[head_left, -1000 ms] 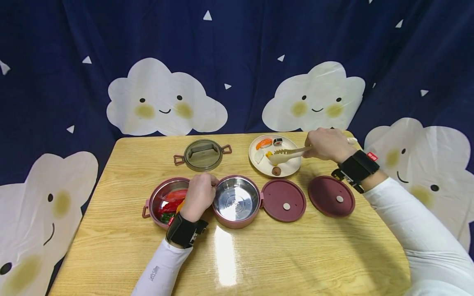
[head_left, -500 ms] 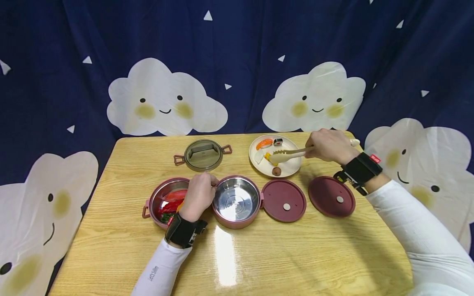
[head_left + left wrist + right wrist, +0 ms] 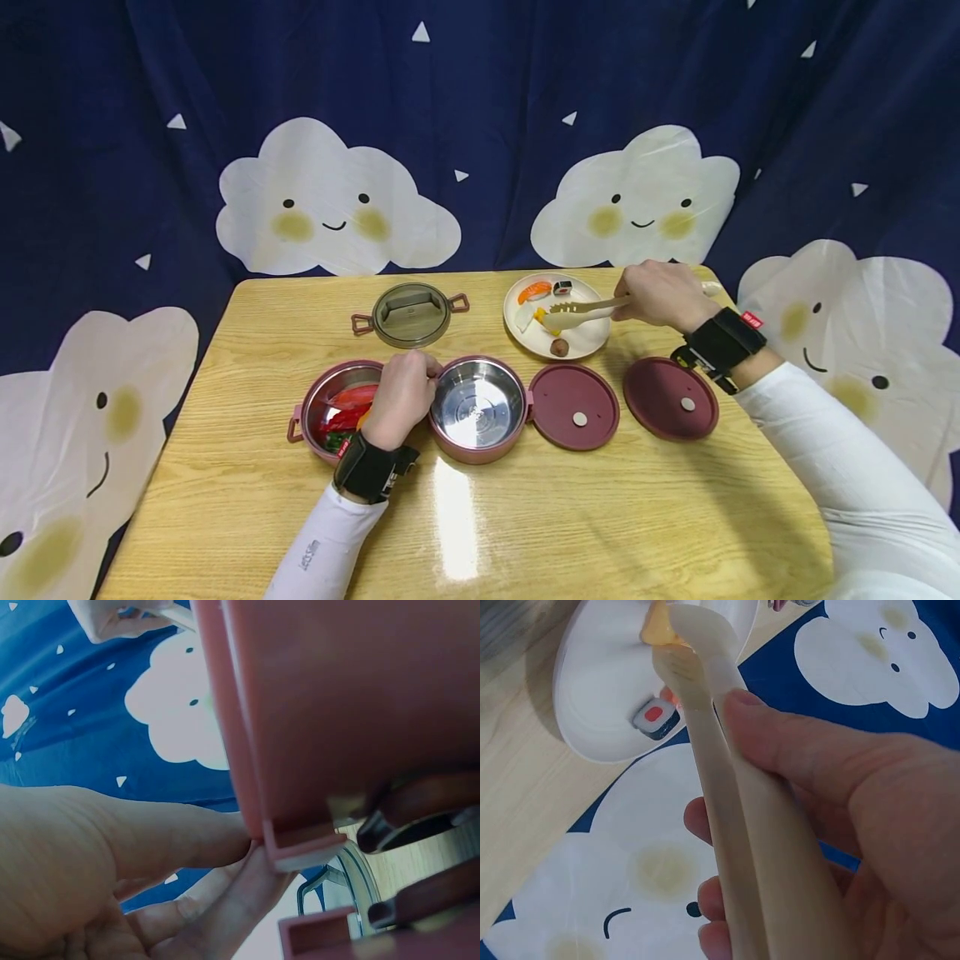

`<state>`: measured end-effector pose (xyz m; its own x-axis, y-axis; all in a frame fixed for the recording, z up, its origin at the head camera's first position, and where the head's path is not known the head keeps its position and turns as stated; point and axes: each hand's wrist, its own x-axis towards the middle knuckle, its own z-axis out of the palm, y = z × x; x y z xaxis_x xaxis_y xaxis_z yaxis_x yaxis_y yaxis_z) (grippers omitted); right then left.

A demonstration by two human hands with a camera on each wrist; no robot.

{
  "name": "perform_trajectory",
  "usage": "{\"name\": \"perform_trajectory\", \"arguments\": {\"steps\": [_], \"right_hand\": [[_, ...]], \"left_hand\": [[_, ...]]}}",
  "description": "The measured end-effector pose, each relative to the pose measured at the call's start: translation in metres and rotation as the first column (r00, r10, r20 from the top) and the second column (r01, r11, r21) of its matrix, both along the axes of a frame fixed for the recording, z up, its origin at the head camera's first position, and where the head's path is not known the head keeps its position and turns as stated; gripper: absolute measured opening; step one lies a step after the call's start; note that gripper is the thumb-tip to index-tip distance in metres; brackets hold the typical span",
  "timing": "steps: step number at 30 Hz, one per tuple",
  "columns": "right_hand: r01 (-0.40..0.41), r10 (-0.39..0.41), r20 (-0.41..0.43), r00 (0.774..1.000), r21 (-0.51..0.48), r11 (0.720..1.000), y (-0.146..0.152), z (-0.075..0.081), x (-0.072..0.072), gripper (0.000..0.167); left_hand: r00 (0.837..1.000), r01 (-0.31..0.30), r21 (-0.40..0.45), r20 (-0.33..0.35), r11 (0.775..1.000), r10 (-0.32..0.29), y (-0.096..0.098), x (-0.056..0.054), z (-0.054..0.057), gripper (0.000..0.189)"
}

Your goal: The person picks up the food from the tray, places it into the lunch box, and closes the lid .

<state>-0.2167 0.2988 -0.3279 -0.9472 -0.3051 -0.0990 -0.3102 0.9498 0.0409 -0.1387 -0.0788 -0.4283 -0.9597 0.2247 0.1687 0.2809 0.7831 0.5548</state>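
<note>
My left hand (image 3: 401, 398) pinches the left rim of the middle pink pot (image 3: 478, 456), which has a bare steel inside. In the left wrist view, thumb and finger meet at that pot's rim (image 3: 238, 720). My right hand (image 3: 660, 293) holds beige tongs (image 3: 588, 316) over the cream plate (image 3: 592, 340). The tongs' tips are at a yellow food piece (image 3: 540, 315); in the right wrist view they overlap this piece (image 3: 660, 626), and I cannot tell whether they grip it. Also on the plate are salmon sushi (image 3: 535, 291), a sushi roll (image 3: 562, 287), a white piece (image 3: 523, 317) and a brown ball (image 3: 559, 347).
Left of the middle pot stands another pink pot (image 3: 318, 387) with red, green and orange pieces, partly behind my left hand. A glass lid (image 3: 412, 325) lies behind the pots. Two maroon lids (image 3: 562, 392) lie on the right of the wooden table (image 3: 562, 517).
My right hand and the tongs have shifted slightly right and then back left. The yellow piece sits a little differently at the tips. My left hand stays on the pot.
</note>
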Motion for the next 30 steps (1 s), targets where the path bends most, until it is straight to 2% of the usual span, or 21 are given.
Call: {"name": "perform_trajectory", "arguments": {"steps": [5,18,25,30], "right_hand": [[0.015,-0.015,0.000,1.000,0.008,1.000,-0.005,-0.002,-0.001,0.015],[-0.010,0.010,-0.034,0.999,0.009,1.000,-0.004,-0.004,-0.001,0.011],[-0.006,0.006,-0.017,1.000,0.001,1.000,-0.002,0.006,0.004,0.010],[-0.030,0.029,-0.043,0.999,-0.009,1.000,0.000,0.017,0.009,0.010]], "left_hand": [[1.000,0.002,0.004,0.001,1.000,-0.002,0.000,0.000,0.000,0.011],[1.000,0.007,0.000,-0.005,1.000,-0.007,0.001,-0.001,0.000,0.011],[1.000,0.007,0.000,-0.009,1.000,-0.007,0.001,0.000,0.000,0.012],[1.000,0.001,0.004,0.006,1.000,-0.001,0.000,0.000,0.000,0.011]]}}
